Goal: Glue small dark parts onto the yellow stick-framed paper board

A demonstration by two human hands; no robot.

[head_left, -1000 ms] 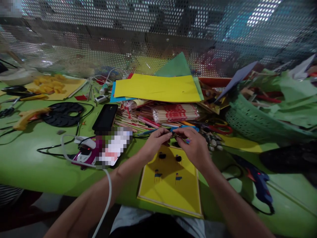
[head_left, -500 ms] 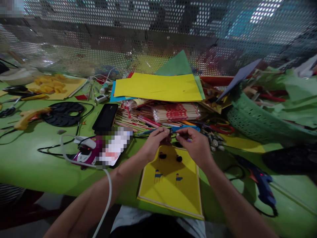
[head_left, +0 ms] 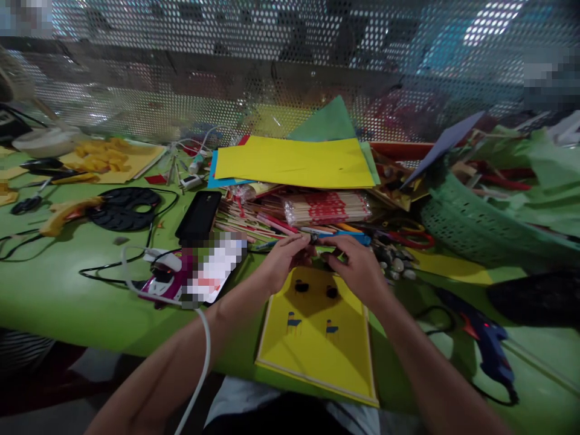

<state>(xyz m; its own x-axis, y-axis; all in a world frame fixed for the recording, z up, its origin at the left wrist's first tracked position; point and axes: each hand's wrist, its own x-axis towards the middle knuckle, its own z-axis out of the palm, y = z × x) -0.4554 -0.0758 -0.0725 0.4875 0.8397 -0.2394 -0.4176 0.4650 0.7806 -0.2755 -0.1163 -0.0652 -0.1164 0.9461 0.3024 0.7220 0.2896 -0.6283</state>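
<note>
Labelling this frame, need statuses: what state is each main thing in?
Left hand: pinching small dark piece
Right hand: fingers bent beside it, contact unclear
Yellow board: face up, figures on it
Blue glue gun: on its side, red light lit
Yellow glue gun: lying down
Phone: screen lit, partly blurred out
Power strip: charger plugged in
Wooden sticks: in clear wrap
Green basket: heaped full

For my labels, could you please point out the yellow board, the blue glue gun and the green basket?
Yellow board (head_left: 316,357), head view: bare lower face.
Blue glue gun (head_left: 492,347), head view: body.
Green basket (head_left: 471,226), head view: perforated wall.
</note>
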